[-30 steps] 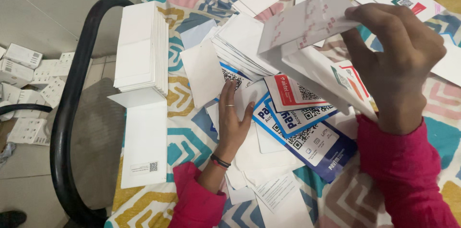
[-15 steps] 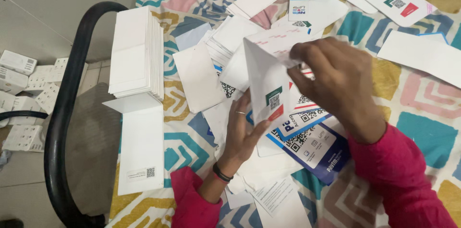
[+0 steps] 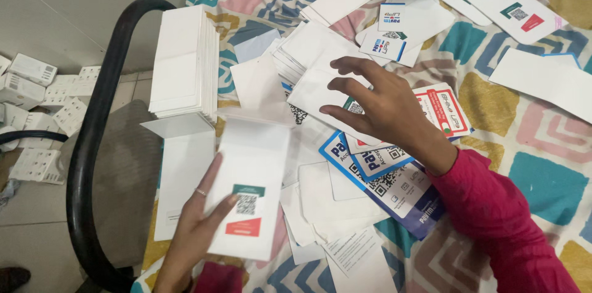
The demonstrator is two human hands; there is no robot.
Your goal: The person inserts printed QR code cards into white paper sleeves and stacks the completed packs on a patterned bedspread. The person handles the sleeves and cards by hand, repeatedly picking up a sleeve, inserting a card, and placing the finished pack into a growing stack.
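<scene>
My left hand point(image 3: 194, 228) holds a white folded card point(image 3: 250, 188) with a green and red label and a square code, thumb on its lower face. My right hand point(image 3: 385, 108), in a pink sleeve, hovers with spread fingers over a heap of white cards and envelopes point(image 3: 320, 83), touching the top sheets. Under that wrist lie blue-edged code stickers point(image 3: 394, 182) and a red-edged card point(image 3: 447, 111). A neat stack of white folded cards point(image 3: 184, 61) stands to the left of the held card.
Everything lies on a bed with a colourful geometric sheet point(image 3: 542, 163). A black curved metal rail point(image 3: 92, 145) bounds the bed's left edge. White small boxes point(image 3: 34, 99) sit on the floor beyond it. More loose white cards point(image 3: 542, 77) lie at the far right.
My right hand let go of the card it held up and dropped onto the heap. My left hand moved left off the pile and now holds a labelled white card.
</scene>
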